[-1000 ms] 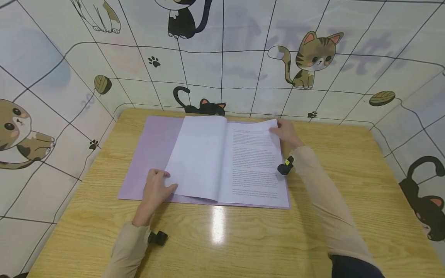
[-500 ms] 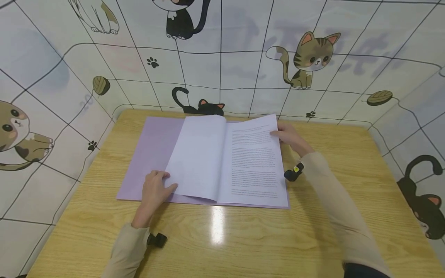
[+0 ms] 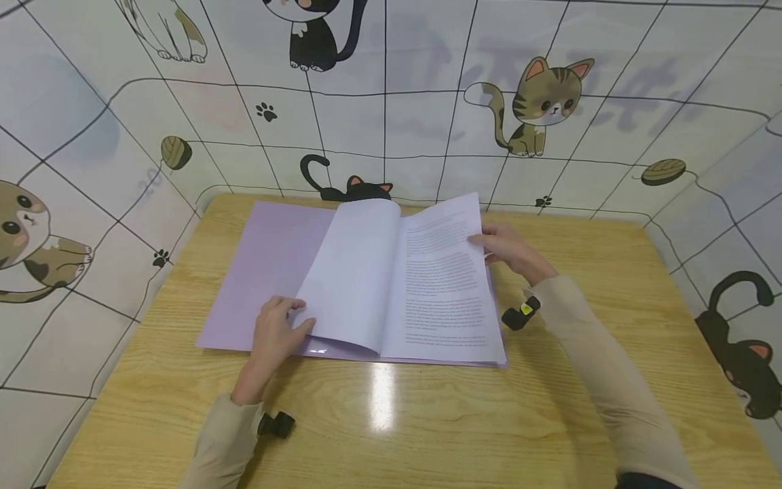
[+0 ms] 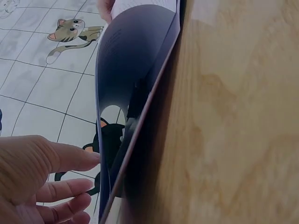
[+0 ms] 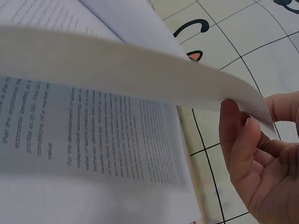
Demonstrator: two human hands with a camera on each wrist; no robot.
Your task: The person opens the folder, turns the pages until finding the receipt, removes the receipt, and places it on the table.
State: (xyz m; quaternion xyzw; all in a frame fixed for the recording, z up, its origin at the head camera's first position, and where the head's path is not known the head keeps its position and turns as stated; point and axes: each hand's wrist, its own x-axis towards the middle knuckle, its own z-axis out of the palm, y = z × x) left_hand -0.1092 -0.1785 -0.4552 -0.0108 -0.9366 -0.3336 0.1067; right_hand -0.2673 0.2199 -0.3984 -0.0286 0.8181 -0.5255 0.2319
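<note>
A booklet with a purple cover [image 3: 269, 265] lies spread on the table, its turned white pages [image 3: 351, 272] bowed over the left side. My left hand [image 3: 276, 333] is at their lower left corner; in the left wrist view, the thumb of that hand [image 4: 51, 179] touches the page edge, its other fingers loosely bent. On the right, my right hand [image 3: 510, 248] pinches the upper outer edge of a printed page [image 3: 442, 278], raising it. The right wrist view shows this lifted sheet [image 5: 140, 70] between thumb and fingers of the hand [image 5: 266, 158], with another printed page [image 5: 117, 135] beneath.
The wooden table [image 3: 452, 421] extends around the booklet. A white cloth wall [image 3: 421, 122] printed with cats and grid lines rises behind the table and on both sides. Each wrist carries a small black camera, such as the right one [image 3: 519, 316].
The right page's upper corner has risen and shifted left, with my right hand pinching lower on its edge. The left pages have bowed up more; my left hand has barely moved.
</note>
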